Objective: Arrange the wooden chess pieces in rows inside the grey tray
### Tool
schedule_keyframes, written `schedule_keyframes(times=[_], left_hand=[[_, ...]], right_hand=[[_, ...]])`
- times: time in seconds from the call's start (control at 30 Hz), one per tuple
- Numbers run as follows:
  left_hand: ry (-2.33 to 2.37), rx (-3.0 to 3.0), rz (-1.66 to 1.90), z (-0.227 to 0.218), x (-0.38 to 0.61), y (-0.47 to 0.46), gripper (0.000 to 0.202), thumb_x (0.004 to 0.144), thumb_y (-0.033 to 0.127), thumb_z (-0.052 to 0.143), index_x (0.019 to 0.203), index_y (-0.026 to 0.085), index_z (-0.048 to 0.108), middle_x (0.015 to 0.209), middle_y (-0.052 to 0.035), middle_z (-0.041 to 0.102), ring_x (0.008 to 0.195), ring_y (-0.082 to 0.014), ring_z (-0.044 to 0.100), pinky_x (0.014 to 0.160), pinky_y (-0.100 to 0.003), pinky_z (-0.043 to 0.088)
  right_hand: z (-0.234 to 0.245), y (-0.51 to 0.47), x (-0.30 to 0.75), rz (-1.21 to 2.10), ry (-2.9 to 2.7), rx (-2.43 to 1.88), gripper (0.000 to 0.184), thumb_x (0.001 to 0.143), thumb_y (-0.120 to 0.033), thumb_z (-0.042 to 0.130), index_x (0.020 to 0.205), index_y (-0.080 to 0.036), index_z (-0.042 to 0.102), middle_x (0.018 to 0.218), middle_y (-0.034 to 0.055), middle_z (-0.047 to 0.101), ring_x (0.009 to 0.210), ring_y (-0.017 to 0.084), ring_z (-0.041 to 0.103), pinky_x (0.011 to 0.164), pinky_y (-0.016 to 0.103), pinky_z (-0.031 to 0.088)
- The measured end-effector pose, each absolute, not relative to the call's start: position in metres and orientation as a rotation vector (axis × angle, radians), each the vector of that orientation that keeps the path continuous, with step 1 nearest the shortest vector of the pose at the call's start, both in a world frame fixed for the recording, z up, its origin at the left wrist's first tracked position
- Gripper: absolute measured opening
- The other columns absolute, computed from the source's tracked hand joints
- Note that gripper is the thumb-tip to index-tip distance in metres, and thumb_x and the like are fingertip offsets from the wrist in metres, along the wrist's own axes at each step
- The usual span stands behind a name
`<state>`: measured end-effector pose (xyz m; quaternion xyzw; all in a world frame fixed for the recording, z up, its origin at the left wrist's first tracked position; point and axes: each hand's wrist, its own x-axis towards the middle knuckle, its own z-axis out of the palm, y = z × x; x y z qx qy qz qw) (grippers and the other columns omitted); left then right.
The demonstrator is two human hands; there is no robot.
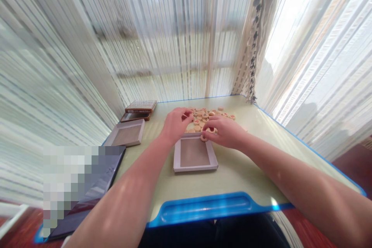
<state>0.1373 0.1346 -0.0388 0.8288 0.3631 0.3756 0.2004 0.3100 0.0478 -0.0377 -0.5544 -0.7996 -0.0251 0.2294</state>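
Round wooden Chinese chess pieces (197, 128) with red and dark characters lie in a loose pile on the table. A shallow white box tray (196, 169) sits in front of them. Between the thumb and fingers of my right hand (225, 130) is one chess piece (204, 137), held at the tray's far edge. My left hand (176, 123) is at the pile's left side, its fingers curled and brought together. Whatever its fingertips may hold is hidden.
At the left stand a second shallow white box (128, 133) and a stack of brown-edged boxes (141, 106). A dark flat device (95, 186), partly pixelated, lies nearer me. The table has a blue rim (203, 211); string curtains (174, 46) hang behind it.
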Motion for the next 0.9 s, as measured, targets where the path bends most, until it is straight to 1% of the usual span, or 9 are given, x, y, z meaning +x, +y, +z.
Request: schedule_keyframes(times=[0.07, 0.23, 0.3, 0.4, 0.57, 0.67, 0.8, 0.9], left_hand=[[0.938, 2.166, 1.027, -0.037, 0.139, 0.132, 0.021, 0.074, 0.021, 0.058, 0.094, 0.015, 0.062, 0.090, -0.0054, 0.064, 0.076, -0.0140, 0.061, 0.075, -0.029, 0.049], [0.690, 1.913, 0.907, -0.042, 0.143, 0.127, 0.029, 0.072, 0.017, 0.059, 0.101, 0.014, 0.062, 0.098, -0.0072, 0.066, 0.089, -0.0159, 0.061, 0.086, -0.033, 0.047], [0.638, 1.821, 0.891, -0.044, 0.144, 0.125, 0.034, 0.071, 0.016, 0.061, 0.105, 0.014, 0.061, 0.100, -0.0080, 0.066, 0.093, -0.0171, 0.060, 0.089, -0.035, 0.046], [0.615, 1.736, 0.900, -0.046, 0.145, 0.122, 0.040, 0.068, 0.018, 0.066, 0.108, 0.014, 0.060, 0.099, -0.0091, 0.066, 0.094, -0.0185, 0.060, 0.088, -0.037, 0.046], [0.603, 1.654, 0.891, -0.043, 0.145, 0.116, 0.035, 0.066, 0.020, 0.069, 0.100, 0.014, 0.063, 0.096, -0.0085, 0.066, 0.093, -0.0191, 0.060, 0.089, -0.039, 0.045], [0.638, 1.581, 0.922, -0.043, 0.145, 0.115, 0.031, 0.064, 0.018, 0.071, 0.094, 0.014, 0.065, 0.096, -0.0068, 0.066, 0.093, -0.0180, 0.060, 0.091, -0.038, 0.043], [0.607, 1.368, 0.935, -0.047, 0.150, 0.113, 0.025, 0.063, 0.019, 0.072, 0.087, 0.013, 0.066, 0.093, -0.0054, 0.066, 0.092, -0.0159, 0.060, 0.092, -0.035, 0.044], [0.523, 1.252, 0.873, -0.048, 0.153, 0.111, 0.022, 0.068, 0.023, 0.070, 0.086, 0.013, 0.065, 0.092, -0.0061, 0.066, 0.089, -0.0144, 0.061, 0.091, -0.033, 0.045]], right_hand=[[-0.037, 0.048, 0.311, -0.120, -2.128, -1.511, 0.020, 0.080, -0.034, 0.052, 0.084, -0.020, 0.066, 0.081, 0.0046, 0.060, 0.079, 0.017, 0.053, 0.067, 0.027, 0.038], [-0.037, 0.048, 0.313, -0.146, -2.011, -1.476, 0.025, 0.080, -0.032, 0.053, 0.101, -0.021, 0.061, 0.084, 0.0043, 0.060, 0.077, 0.016, 0.054, 0.067, 0.027, 0.039], [-0.038, 0.049, 0.313, -0.136, -2.037, -1.445, 0.026, 0.079, -0.031, 0.054, 0.103, -0.022, 0.061, 0.084, 0.0037, 0.060, 0.075, 0.015, 0.054, 0.067, 0.027, 0.040], [-0.041, 0.051, 0.313, -0.141, -2.068, -1.411, 0.023, 0.078, -0.030, 0.055, 0.099, -0.022, 0.062, 0.081, 0.0033, 0.060, 0.075, 0.015, 0.053, 0.068, 0.027, 0.039], [-0.042, 0.052, 0.314, -0.149, -2.040, -1.422, 0.018, 0.078, -0.031, 0.056, 0.091, -0.020, 0.062, 0.078, 0.0022, 0.060, 0.072, 0.014, 0.052, 0.066, 0.026, 0.038], [-0.041, 0.052, 0.315, -0.150, -2.008, -1.427, 0.018, 0.077, -0.033, 0.057, 0.088, -0.019, 0.062, 0.074, 0.0012, 0.060, 0.071, 0.014, 0.052, 0.066, 0.026, 0.038], [-0.039, 0.051, 0.313, -0.181, -1.922, -1.433, 0.019, 0.077, -0.034, 0.058, 0.089, -0.020, 0.062, 0.070, 0.0010, 0.060, 0.070, 0.014, 0.053, 0.065, 0.026, 0.038], [-0.037, 0.050, 0.311, -0.202, -1.853, -1.439, 0.021, 0.078, -0.034, 0.057, 0.092, -0.020, 0.062, 0.069, 0.0015, 0.060, 0.069, 0.015, 0.053, 0.064, 0.026, 0.039]])
